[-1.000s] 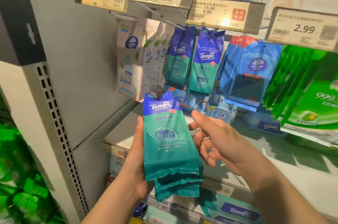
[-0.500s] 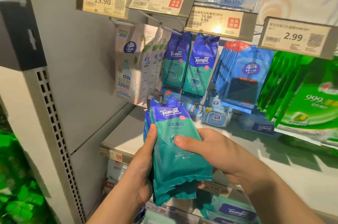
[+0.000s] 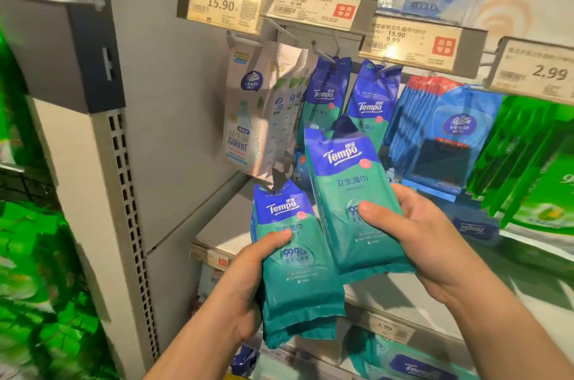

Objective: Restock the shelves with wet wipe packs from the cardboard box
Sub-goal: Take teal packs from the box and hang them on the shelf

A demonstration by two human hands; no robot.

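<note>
Green packs (image 3: 37, 255) at left blurred, brand unreadable.

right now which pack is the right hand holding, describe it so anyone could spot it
Below the row of price tags, two hands hold Tempo packs before the hanging stock. The right hand grips the higher, single teal and blue pack; the left hand holds a lower stack.

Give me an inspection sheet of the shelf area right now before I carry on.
Surface: grey shelf, bare at its left end.
Job's things: one Tempo pack lifted in the right hand; a stack of Tempo packs in the left hand; hanging Tempo packs on hooks.
Clutter: Vinda packs, blue Vinda packs, green packs.
Grips: both hands hold packs, thumbs on front.
Cables: nothing seen.
Surroundings: price tags; cardboard box not in view.
</note>
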